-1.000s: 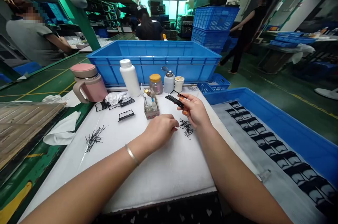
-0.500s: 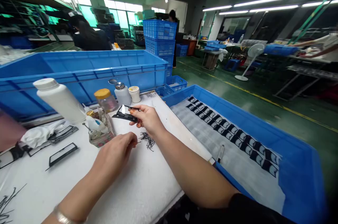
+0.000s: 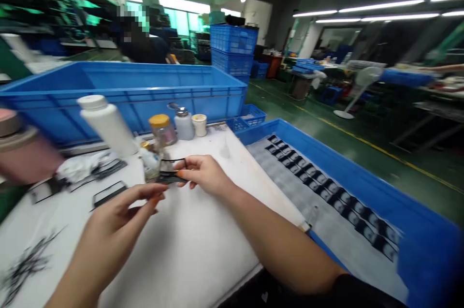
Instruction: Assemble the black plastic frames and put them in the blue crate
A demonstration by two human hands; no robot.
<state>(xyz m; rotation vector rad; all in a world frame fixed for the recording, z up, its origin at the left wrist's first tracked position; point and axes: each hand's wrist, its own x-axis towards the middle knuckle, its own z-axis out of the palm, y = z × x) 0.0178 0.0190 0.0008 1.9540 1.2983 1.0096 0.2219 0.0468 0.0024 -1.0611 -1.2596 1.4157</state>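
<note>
My right hand [image 3: 207, 175] pinches a small black rectangular frame [image 3: 171, 178] by its right end, above the white tabletop [image 3: 203, 240]. At the frame's left end, my left hand [image 3: 118, 223] has thumb and forefinger drawn together, with the fingertips right by the frame. Whether they grip its edge or a thin strip is too blurred to tell. Another black frame [image 3: 108, 194] lies on the table beyond my left hand. A loose heap of thin black strips [image 3: 29, 262] is at the lower left.
A white bottle [image 3: 108, 126], a yellow-lidded jar [image 3: 162, 129], a pump bottle [image 3: 184, 125] and a white cup [image 3: 199, 125] stand along the back. Behind them is a large blue bin [image 3: 174, 100]. On my right, another blue bin [image 3: 427, 230] holds rows of black pieces [image 3: 333, 194].
My left hand has come up from the tabletop, where it was near a small heap of black strips, to the frame's left end. That heap is no longer visible. The view has turned slightly left.
</note>
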